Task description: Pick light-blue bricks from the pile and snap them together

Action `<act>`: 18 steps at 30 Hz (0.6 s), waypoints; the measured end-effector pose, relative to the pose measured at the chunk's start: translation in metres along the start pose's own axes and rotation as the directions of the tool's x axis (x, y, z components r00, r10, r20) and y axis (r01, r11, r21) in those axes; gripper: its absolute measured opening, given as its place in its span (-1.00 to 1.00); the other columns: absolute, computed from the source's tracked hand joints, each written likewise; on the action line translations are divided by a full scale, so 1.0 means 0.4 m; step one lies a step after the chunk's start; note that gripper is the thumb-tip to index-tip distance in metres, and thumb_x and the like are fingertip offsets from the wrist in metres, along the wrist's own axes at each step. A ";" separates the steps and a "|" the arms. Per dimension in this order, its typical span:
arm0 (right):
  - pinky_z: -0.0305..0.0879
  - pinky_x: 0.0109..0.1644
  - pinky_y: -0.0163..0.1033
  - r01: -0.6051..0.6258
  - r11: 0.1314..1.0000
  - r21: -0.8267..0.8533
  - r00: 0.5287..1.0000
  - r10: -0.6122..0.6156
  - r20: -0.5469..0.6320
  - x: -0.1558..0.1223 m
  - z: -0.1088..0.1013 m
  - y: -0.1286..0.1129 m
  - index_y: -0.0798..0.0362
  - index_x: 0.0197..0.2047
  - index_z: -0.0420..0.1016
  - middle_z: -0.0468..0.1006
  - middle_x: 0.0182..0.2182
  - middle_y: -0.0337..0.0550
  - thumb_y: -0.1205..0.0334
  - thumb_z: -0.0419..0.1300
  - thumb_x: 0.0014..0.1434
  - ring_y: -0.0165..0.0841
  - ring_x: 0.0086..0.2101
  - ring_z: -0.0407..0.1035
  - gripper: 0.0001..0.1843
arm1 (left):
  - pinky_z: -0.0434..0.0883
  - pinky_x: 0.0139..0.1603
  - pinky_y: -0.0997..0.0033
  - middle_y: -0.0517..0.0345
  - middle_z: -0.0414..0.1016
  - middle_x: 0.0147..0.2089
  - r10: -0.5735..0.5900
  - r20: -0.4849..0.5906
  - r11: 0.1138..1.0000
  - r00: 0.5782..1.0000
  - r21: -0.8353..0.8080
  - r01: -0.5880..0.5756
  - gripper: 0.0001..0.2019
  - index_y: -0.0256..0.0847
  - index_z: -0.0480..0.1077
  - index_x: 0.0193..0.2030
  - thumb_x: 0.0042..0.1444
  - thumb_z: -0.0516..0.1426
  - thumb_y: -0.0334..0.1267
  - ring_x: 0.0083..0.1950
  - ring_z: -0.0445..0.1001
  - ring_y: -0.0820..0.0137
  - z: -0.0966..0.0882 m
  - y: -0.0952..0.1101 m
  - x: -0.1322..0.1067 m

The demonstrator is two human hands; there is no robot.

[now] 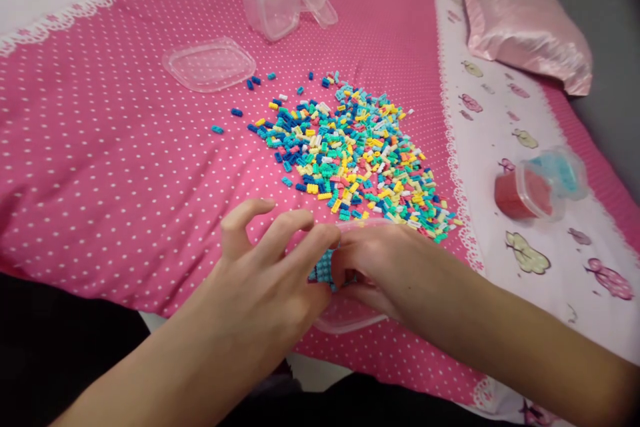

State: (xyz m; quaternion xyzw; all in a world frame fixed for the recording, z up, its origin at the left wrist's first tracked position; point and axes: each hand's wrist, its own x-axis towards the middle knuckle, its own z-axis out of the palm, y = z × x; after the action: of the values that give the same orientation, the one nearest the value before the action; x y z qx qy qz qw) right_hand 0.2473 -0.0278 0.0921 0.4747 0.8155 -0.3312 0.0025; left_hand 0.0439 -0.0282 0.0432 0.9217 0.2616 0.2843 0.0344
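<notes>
Between my two hands is a small blue block of studded toy bricks (324, 268), mostly covered by fingers. My left hand (277, 270) grips its left side with thumb and forefinger, the other fingers bent and spread. From the right, my right hand (377, 267) closes on the same block, its fingertips partly hidden. Under the hands lies a clear plastic lid or shallow tub (345, 321); which one I cannot tell. Just beyond is a wide heap of loose toy bricks (357, 153) in blue, green, yellow, white and pink.
A clear lid (210, 65) lies on the pink dotted bedspread (125, 113). Clear plastic tubs (277, 3) are grouped at the back. At right are a tub of red bricks (523, 195) and a tub of light-blue ones (565, 173). A pink pillow (525, 23) lies far right.
</notes>
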 end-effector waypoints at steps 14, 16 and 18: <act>0.11 -0.33 -0.28 0.017 0.999 -0.041 0.998 -0.019 -0.063 0.011 0.010 0.002 0.06 -0.48 0.49 0.54 -0.43 -0.29 0.46 0.33 0.06 -0.46 -0.43 0.35 -0.83 | -0.07 0.44 0.02 0.11 0.54 0.08 -0.006 0.031 1.000 1.000 0.004 0.006 -0.77 -0.06 0.50 -0.48 0.17 0.23 -0.42 0.19 0.27 0.14 -0.002 -0.001 0.006; 0.13 -0.33 -0.28 0.034 0.999 -0.029 0.996 -0.036 -0.081 0.009 0.012 0.001 0.05 -0.47 0.49 0.56 -0.41 -0.28 0.47 0.32 0.07 -0.44 -0.41 0.38 -0.83 | -0.04 0.43 0.03 0.10 0.54 0.08 -0.004 0.026 1.000 1.000 0.002 0.004 -0.77 -0.08 0.50 -0.47 0.18 0.21 -0.44 0.19 0.27 0.15 -0.001 -0.001 0.005; 0.15 -0.32 -0.28 0.038 0.999 -0.031 0.995 -0.041 -0.088 0.009 0.014 0.000 0.04 -0.46 0.49 0.56 -0.40 -0.27 0.47 0.30 0.09 -0.43 -0.39 0.40 -0.83 | -0.05 0.43 0.04 0.11 0.54 0.08 -0.010 0.028 1.000 1.000 -0.001 0.010 -0.76 -0.08 0.49 -0.47 0.18 0.20 -0.44 0.19 0.27 0.16 0.001 -0.001 0.003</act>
State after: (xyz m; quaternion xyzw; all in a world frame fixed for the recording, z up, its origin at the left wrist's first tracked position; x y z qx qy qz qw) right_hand 0.2435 -0.0281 0.0867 0.4728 0.8286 -0.2979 -0.0334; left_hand 0.0447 -0.0274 0.0435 0.9242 0.2658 0.2714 0.0399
